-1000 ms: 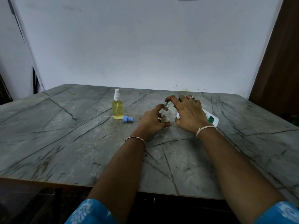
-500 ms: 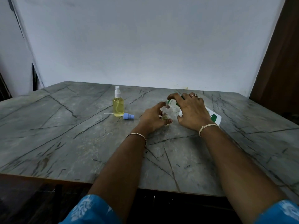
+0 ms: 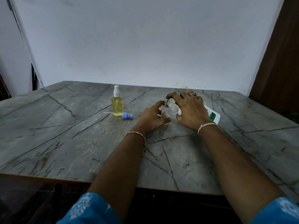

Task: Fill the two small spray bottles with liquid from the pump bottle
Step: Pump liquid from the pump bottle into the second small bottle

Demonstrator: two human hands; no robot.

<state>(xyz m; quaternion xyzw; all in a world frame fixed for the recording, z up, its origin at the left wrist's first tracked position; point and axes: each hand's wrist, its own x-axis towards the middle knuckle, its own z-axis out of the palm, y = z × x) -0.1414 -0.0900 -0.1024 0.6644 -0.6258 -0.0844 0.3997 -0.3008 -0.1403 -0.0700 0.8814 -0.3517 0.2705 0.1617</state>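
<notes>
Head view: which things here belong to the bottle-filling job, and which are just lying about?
In the job: pump bottle, tilted in the right hand; small clear bottle in the left hand; filled spray bottle; loose blue sprayer.
Merely there: marble table; white backdrop.

pump bottle [image 3: 213, 115] green-and-white label, print apparently too small to read
</notes>
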